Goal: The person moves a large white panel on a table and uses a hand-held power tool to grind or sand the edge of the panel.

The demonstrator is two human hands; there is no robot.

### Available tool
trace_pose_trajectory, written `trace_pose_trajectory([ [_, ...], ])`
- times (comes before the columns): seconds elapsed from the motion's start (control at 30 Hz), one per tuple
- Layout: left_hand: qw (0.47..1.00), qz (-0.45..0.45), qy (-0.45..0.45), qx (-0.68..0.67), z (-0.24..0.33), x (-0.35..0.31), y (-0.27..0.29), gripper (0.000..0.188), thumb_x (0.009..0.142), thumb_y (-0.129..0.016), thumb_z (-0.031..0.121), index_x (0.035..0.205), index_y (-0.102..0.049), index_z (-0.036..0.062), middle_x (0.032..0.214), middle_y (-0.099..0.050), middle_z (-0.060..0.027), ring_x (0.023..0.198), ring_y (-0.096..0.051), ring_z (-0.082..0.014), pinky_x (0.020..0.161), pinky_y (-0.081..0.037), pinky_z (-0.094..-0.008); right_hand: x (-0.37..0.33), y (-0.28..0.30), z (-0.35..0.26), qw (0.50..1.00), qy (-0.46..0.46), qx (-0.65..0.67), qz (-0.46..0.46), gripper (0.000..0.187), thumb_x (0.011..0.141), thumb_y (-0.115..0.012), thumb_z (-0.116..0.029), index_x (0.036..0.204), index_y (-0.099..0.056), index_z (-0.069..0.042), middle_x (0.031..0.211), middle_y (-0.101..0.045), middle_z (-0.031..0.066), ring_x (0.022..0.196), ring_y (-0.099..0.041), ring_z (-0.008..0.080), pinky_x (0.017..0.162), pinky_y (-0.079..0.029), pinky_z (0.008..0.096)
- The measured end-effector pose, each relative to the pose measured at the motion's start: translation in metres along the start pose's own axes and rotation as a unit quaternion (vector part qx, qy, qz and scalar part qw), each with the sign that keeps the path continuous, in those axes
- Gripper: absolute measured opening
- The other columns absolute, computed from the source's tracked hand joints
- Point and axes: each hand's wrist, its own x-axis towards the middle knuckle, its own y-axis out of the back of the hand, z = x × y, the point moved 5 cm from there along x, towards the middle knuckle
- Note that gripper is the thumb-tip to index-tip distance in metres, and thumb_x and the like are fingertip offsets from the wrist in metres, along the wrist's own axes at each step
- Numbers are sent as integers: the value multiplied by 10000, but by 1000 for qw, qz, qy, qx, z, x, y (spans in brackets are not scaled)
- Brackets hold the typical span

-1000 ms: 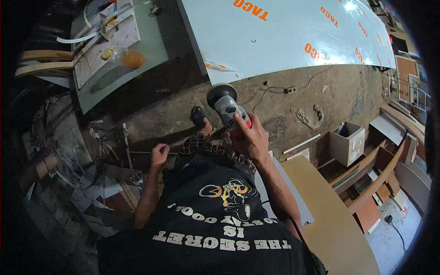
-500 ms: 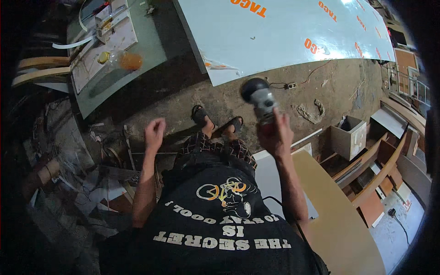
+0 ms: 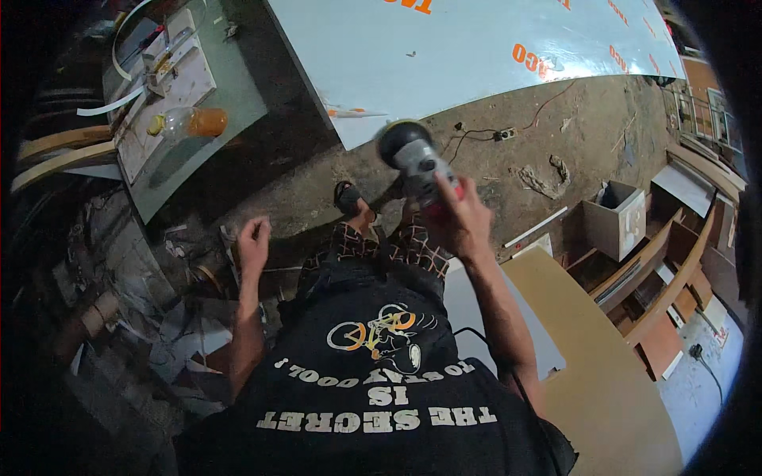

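My right hand (image 3: 463, 220) is wrapped round the red body of an angle grinder (image 3: 422, 168). Its grey head points up and left, and a round dark disc (image 3: 403, 144) is at its end, just below the near corner of a film-covered sheet (image 3: 444, 59). A black cord runs along my right forearm. My left hand (image 3: 254, 244) hangs in the air at the left, loosely bent, with a gap between thumb and fingers and nothing seen in it. Below that hand lie scraps on the floor.
A plastic bottle with orange liquid (image 3: 208, 122) lies on a green-grey board (image 3: 238, 87) at the upper left, beside curved wooden strips (image 3: 67, 155). A socket block (image 3: 505, 135) and cord are on the floor. An open box (image 3: 615, 220) and wooden frames stand right; a tan panel (image 3: 587, 341) lies near.
The grinder in my right hand has swung left, closer to the sheet's corner. My left hand has shifted slightly left and down, its fingers loosening. The view has shifted too.
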Motion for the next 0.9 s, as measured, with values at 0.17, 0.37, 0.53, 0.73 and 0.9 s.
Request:
trace_pose_trajectory([
  [0.17, 999, 21, 20, -28, 37, -22, -16, 256, 1044, -612, 221, 1155, -687, 3, 924, -687, -29, 823, -630, -113, 755, -516, -296, 15, 46, 57, 990, -69, 15, 119, 847, 774, -795, -183, 1525, -409, -241, 1079, -582, 191, 872, -670, 430, 665, -569, 513],
  [0.37, 985, 83, -138, -61, 174, 53, -20, 211, 1010, -644, 171, 1138, -701, 14, 933, -682, -24, 850, -612, -99, 762, -515, -303, -18, 29, 56, 998, 24, 41, 49, 830, 736, -801, -188, 1478, -464, -344, 1158, -595, 218, 909, -681, 433, 679, -583, 531],
  [0.53, 955, 82, -284, -16, 286, 141, -18, 217, 1010, -640, 193, 1142, -707, 35, 966, -701, -34, 872, -625, -118, 811, -508, -289, -6, 3, 8, 991, 76, 95, -59, 791, 764, -827, -256, 1458, -478, -406, 1250, -581, 204, 1046, -661, 408, 758, -593, 492],
  [0.73, 946, 50, -311, 77, 349, 206, -34, 275, 1026, -621, 258, 1192, -709, 58, 1133, -719, -66, 1059, -657, -170, 958, -498, -323, 11, 21, 37, 992, 47, 112, -30, 810, 752, -842, -279, 1465, -475, -393, 1264, -579, 199, 1072, -657, 401, 754, -596, 478],
  [0.9, 927, 56, -350, 124, 368, 217, -63, 256, 961, -686, 202, 1154, -713, 36, 1115, -703, -121, 1010, -681, -228, 909, -526, -345, 31, 61, 116, 995, -59, 32, 79, 856, 745, -823, -203, 1509, -438, -207, 1177, -603, 205, 977, -675, 410, 764, -574, 476],
])
